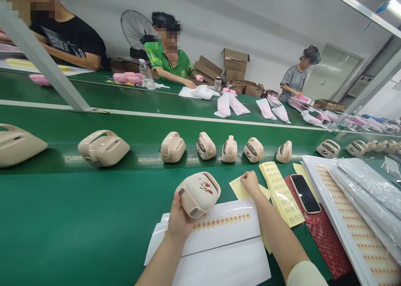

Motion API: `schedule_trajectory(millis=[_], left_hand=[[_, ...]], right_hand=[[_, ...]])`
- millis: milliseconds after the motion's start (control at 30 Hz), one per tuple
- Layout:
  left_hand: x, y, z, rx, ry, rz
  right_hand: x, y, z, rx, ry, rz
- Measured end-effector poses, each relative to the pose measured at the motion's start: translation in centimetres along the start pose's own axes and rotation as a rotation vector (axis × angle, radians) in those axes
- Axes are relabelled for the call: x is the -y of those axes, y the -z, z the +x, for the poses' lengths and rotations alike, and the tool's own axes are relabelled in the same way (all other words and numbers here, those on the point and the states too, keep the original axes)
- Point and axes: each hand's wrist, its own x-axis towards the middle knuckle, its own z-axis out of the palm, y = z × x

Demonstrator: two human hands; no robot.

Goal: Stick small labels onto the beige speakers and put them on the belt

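My left hand (181, 221) grips a rounded cream device (200, 194) with a carry handle and a red floral print on its top face. It is held tilted above white sticker sheets (222, 252) that carry small orange stickers in rows. My right hand (249, 183) is closed in a pinch over a pale yellow sticker sheet (236, 188) just right of the device. What its fingertips hold, if anything, is hidden. Right beside that hand lies a folded strip of yellow stickers (280, 194).
Several similar cream devices (173, 147) stand in a row along the green belt (144, 152). At right are a phone (305, 194), red bubble wrap (326, 244) and stacked sticker sheets (354, 219). Co-workers sit and stand across the line, beyond a metal frame (46, 56).
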Motion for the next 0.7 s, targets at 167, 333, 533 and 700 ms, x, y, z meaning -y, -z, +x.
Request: schedule_trajectory(millis=[167,333,533,700], left_hand=[[0.4,0.1,0.1,0.002,0.027,0.062],[1.3,-0.1,0.6,-0.003,-0.070,0.159],[2.3,-0.1,0.7,0.016,-0.169,0.284],[2.8,-0.1,0.7,0.044,-0.242,0.387]], right_hand=[[-0.2,-0.2,-0.1,0.012,-0.026,0.070],[-0.4,1.1,0.2,0.182,-0.098,0.262],[1.9,2.8,-1.4,0.342,-0.081,0.528],[5.8,2.3,-6.7,0.465,0.017,0.644]])
